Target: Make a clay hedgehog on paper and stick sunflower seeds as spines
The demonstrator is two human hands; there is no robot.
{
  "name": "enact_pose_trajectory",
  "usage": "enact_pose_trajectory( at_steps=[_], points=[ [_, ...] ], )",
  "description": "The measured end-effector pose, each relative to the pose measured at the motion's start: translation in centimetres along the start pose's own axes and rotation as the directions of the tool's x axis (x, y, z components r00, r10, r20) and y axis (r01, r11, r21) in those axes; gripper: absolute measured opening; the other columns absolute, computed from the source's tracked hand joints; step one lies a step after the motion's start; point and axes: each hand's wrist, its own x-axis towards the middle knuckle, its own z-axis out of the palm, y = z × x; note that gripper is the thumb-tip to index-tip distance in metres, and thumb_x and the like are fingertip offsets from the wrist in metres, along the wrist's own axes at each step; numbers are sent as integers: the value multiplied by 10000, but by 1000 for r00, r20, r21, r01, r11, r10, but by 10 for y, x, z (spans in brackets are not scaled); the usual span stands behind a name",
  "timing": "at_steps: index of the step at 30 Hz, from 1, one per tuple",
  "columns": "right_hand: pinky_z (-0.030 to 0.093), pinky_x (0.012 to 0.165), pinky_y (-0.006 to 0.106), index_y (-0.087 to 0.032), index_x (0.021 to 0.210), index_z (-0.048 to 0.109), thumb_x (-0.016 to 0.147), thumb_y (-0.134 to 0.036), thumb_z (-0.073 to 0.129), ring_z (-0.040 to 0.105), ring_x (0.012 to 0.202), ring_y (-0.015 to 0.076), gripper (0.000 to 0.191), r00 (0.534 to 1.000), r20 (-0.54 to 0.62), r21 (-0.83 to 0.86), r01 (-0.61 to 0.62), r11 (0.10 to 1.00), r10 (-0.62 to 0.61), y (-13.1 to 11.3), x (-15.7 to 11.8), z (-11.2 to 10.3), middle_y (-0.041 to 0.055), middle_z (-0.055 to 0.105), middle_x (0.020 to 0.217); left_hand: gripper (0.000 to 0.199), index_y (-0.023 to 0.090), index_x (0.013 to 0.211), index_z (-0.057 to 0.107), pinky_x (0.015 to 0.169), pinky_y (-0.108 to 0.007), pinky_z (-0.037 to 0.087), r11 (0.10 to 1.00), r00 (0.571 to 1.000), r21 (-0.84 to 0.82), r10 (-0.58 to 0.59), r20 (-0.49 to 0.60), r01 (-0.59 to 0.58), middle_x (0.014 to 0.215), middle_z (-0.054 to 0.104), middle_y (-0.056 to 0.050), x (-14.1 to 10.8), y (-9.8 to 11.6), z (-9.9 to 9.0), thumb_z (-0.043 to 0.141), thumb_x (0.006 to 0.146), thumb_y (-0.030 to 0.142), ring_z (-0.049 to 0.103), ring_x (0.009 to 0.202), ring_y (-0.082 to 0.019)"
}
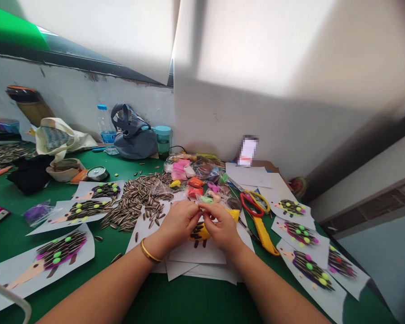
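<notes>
My left hand, with a gold bangle on its wrist, and my right hand meet fingertip to fingertip. Both are closed in a pinch; whatever lies between the fingers is too small or hidden to name. Just beneath them, on a stack of white paper sheets, is a yellow clay shape with dark sunflower seeds stuck on its left part and brown legs below. My hands cover much of it. A heap of sunflower seeds spreads left of the paper, some lying on its edge.
Bags of coloured clay sit behind my hands. Right of them are red-and-yellow scissors and a yellow utility knife. Finished seed hedgehog pictures flank both sides. Farther back stand a blue-grey bag, bottles and a propped phone.
</notes>
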Motion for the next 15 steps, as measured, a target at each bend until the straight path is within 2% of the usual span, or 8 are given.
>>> enact_pose_trajectory(
  at_steps=[3, 9, 15],
  points=[
    [529, 783, 326, -251, 1083, 715, 889, -166, 507, 642, 899, 189, 296, 1000, -13, 2, 18, 1000, -18, -1, 1, 0, 53, 704, 994, 192, 200, 889, 638, 800, -338, 394, 1000, 1000, -10, 6, -6, -6, 866, 678, -49, -1, -2, 1, 470, 965, 252, 590, 864, -208],
    [512, 707, 294, -222, 936, 706, 876, -212, 547, 619, 750, 167, 170, 998, -23, 23, -60, 998, 61, 2, 1, -1, 31, 700, 870, 223, 213, 876, 689, 857, -359, 404, 999, 999, -37, -1, -53, -1, 869, 708, -65, -1, -6, 0, 495, 955, 288, 617, 890, -217],
    [479, 663, 273, -206, 853, 673, 852, -252, 588, 596, 687, 157, 97, 985, -26, 19, -173, 985, 173, 8, 2, -5, 8, 671, 768, 293, 195, 765, 631, 745, -306, 406, 995, 995, -63, -84, -61, 80, 792, 668, -43, 3, -6, -8, 460, 971, 313, 588, 790, -191]
  ],
)
